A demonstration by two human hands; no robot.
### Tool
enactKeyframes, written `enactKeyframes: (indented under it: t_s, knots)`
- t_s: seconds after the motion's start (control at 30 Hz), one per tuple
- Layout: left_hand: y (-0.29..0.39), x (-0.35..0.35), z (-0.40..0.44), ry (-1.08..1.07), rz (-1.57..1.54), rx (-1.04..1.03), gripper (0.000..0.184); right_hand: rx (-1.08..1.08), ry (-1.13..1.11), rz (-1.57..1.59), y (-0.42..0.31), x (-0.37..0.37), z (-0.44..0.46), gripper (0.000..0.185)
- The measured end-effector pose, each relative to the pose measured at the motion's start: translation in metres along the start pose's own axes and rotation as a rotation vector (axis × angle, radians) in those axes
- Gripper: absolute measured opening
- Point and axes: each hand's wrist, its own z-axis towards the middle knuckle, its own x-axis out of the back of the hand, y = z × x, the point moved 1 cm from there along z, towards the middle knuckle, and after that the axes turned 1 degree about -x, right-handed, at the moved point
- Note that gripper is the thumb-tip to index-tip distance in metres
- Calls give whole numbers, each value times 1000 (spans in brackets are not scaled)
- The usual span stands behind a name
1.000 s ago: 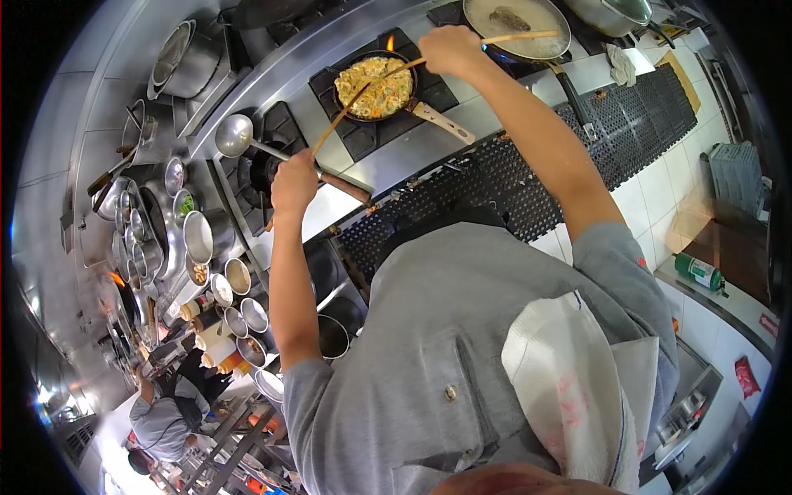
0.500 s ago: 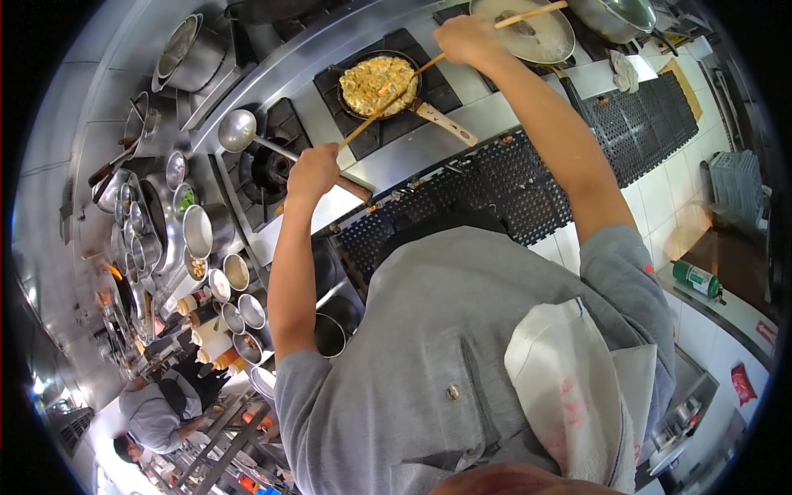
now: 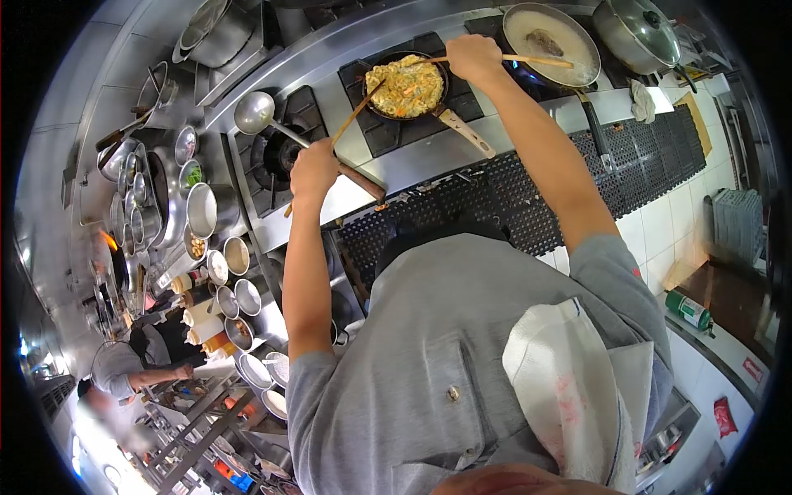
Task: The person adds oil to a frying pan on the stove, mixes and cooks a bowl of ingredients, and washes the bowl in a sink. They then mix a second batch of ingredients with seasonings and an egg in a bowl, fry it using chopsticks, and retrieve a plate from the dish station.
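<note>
My left hand (image 3: 314, 169) is closed around a long wooden chopstick (image 3: 355, 116), its tip on the left part of a yellow egg mixture (image 3: 406, 87). Closed on a second wooden chopstick (image 3: 536, 60) is my right hand (image 3: 474, 58); that tip reaches the top of the egg. Orange and green bits show in the egg, which fills a small dark frying pan (image 3: 446, 91) on a burner. The pan's pale handle (image 3: 467, 134) points toward me, untouched. Just beside my left hand lies a ladle (image 3: 254, 113), its handle passing by or under the hand.
A large pan (image 3: 551, 76) of pale liquid with a dark lump sits over a blue flame at right, near a lidded pot (image 3: 634, 37). Metal bowls (image 3: 201, 209) and squeeze bottles stand at left. A black perforated mat (image 3: 462, 186) runs along the stove front. Another person (image 3: 124, 367) is at lower left.
The chopsticks have moved apart: the left tip is now at the egg's left side, the right one along its top. The egg looks shifted and more broken up. The view has moved slightly.
</note>
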Motion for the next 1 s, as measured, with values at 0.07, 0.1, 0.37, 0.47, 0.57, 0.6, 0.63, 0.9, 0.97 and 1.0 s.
enactKeyframes:
  t_s: [0.07, 0.1, 0.37, 0.47, 0.57, 0.6, 0.63, 0.9, 0.97, 1.0]
  knots:
    - [8, 7, -1, 10, -53, 19, 26, 45, 18, 23, -9, 5, 4, 19]
    - [9, 3, 0, 11, -1, 28, 26, 83, 24, 30, -19, -1, 6, 18]
    - [0, 6, -14, -11, 82, 54, 24, 13, 4, 84, -7, -11, 3, 18]
    - [-8, -6, -17, 62, 61, -16, 24, 83, -5, 43, -25, -18, 0, 18]
    - [-13, 0, -10, 1, 128, -27, 24, -9, -4, 63, -13, -14, -1, 18]
    - [-16, 7, -14, 11, 121, -29, 24, -19, 1, 65, -10, -8, -5, 18]
    - [-18, 12, -18, 18, 111, -27, 23, -11, -26, 93, -5, -3, -11, 18]
    - [-26, 35, 13, 12, 206, -95, 24, 18, -86, 93, -3, -7, -33, 18]
    - [-32, 38, 21, 54, 186, -166, 25, 39, -105, 96, -15, 1, -40, 18]
    - [-32, 36, 23, 36, 205, -194, 26, 67, -140, 98, -18, 0, -46, 19]
